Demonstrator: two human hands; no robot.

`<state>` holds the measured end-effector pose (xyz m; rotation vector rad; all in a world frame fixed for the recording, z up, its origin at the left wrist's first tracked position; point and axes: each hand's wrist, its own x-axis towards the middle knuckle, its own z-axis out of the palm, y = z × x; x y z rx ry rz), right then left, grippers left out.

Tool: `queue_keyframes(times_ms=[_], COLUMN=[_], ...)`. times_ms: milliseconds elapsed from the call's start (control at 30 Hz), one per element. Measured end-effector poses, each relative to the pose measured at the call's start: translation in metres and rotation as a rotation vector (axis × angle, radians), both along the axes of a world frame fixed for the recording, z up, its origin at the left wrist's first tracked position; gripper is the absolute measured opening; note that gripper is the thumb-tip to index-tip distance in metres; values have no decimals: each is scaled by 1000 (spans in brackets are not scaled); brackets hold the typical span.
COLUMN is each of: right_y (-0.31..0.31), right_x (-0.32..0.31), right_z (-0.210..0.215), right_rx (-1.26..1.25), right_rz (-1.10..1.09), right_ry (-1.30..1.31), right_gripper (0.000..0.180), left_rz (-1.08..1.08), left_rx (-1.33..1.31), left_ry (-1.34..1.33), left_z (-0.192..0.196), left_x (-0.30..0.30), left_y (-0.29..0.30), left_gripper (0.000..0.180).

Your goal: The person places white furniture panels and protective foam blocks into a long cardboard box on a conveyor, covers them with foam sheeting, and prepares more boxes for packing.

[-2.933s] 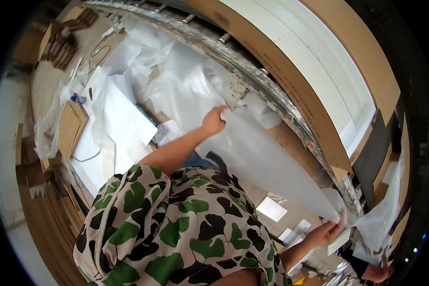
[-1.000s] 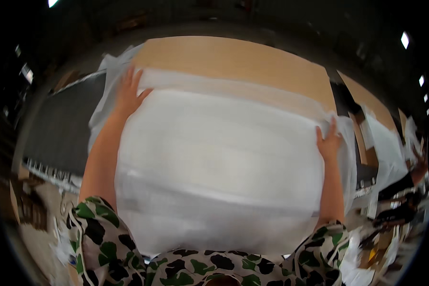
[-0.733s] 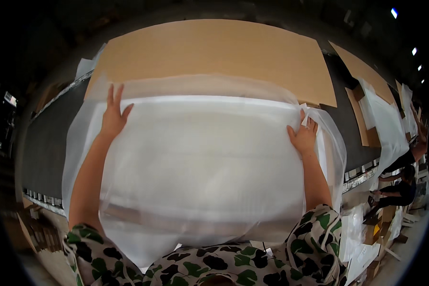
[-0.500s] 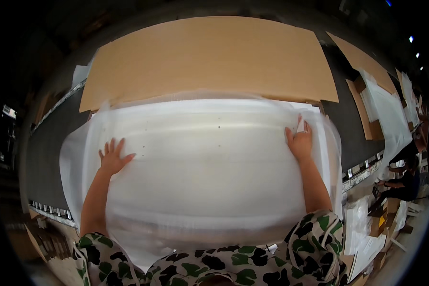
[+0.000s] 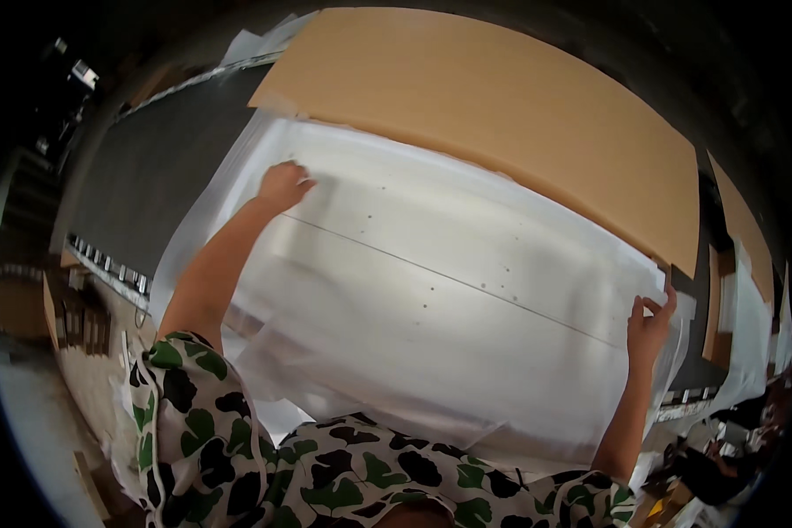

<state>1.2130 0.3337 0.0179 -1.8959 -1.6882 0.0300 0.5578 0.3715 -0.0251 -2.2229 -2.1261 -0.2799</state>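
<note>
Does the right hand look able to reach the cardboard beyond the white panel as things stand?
Likely yes: the right hand appears close to the near right corner of the cardboard; nothing bulky shows between them, though translucent film lies around the hand.

Thin translucent white sheet (image 5: 304, 370), wrinkled along the near side, spreading past the left end of a long white panel (image 5: 449, 251), panel lying flat, marked with scattered small dark dots and a thin dark lengthwise line, brown cardboard flap (image 5: 502, 106) just beyond
</note>
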Motion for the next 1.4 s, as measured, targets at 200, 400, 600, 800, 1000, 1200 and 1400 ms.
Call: queue_keyframes(times_ms=[200,400,600,800,1000,1200,1400], right_y=[18,75,101,104,69,17,-5], right_x=[-54,-118,-143,-143,-101,9,38], right_z=[4,-71,-100,-110,-56,-62,-133], right_rx=[28,120,93,48,-87,-98,-111], right_rz=[352,706,481,371,511,262,99], right_ry=[245,-279,-258,-350,56,-469,-561], right_gripper=[48,28,28,32,31,39,48], left_rz=[-472,-287,-150,-97,-103,257,464], left_rx=[35,-89,-146,112,-22,-7,-290], left_ry=[-130,-84,-145,-177,-349,-27,-50], left_z=[-6,-25,-27,-55,-49,-25,-62], left_x=[90,142,150,157,122,33,-9], left_y=[33,57,57,51,63,16,-44], left_gripper=[16,59,73,74,49,42,88])
